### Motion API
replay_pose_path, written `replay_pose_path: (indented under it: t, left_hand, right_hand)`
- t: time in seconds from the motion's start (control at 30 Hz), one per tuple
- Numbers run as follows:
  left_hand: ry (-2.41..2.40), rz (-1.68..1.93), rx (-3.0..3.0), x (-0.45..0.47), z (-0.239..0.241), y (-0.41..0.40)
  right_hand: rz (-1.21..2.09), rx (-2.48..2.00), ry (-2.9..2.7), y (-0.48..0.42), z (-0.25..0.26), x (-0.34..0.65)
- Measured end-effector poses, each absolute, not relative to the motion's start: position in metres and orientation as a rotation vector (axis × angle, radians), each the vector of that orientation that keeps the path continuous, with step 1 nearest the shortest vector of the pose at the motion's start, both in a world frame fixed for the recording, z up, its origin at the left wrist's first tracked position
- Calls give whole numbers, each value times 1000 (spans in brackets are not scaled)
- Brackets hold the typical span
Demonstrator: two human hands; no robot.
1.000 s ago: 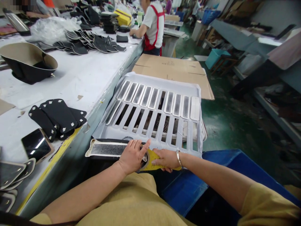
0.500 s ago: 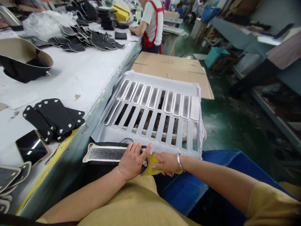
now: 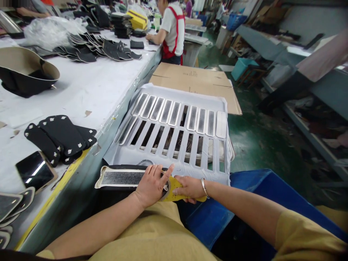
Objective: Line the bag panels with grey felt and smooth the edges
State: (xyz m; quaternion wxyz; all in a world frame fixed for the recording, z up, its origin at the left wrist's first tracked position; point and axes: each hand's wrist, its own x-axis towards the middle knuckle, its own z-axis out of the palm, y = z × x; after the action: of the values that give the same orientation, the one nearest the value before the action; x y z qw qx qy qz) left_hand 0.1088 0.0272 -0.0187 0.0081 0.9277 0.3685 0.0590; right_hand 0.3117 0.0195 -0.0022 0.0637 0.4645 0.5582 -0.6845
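My left hand (image 3: 150, 185) lies flat across the right end of a long piece with a dark grey speckled centre, cream border and black outer edge (image 3: 121, 177). Its fingers point away from me, with the thumb spread to the right. Right beside it, my right hand (image 3: 189, 187), with a silver bangle at the wrist, is closed around a flat yellow tool (image 3: 171, 194). The tool's left end meets the piece by my left hand; the contact is partly hidden. Beyond both hands is a grey slotted tray (image 3: 160, 159), with cream-bordered grey strips (image 3: 166, 111) along its far rows.
On the white table (image 3: 89, 85) at left lie black panels (image 3: 63, 134), a phone (image 3: 35, 170) and stacked dark pieces. Cardboard (image 3: 195, 78) lies behind the tray. A blue bin (image 3: 250, 179) stands at right. A person in red straps (image 3: 174, 32) works further back.
The view has shifted slightly, so the surroundings sit a little further left. Both hands keep nearly the same pose on the piece and the yellow tool.
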Motion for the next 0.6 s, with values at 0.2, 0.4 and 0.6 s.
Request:
replay_pose_path:
  t: [0.2, 0.4, 0.6]
  left_hand:
    - [1123, 208, 2914, 107, -20, 27]
    - [1098, 225, 2968, 104, -24, 27]
    - [1119, 229, 2933, 104, -22, 28]
  right_hand:
    - [-2043, 1482, 1710, 14, -2, 310]
    - [-2028, 1420, 1690, 22, 1, 311]
    - [-2071, 1419, 1705, 23, -4, 312]
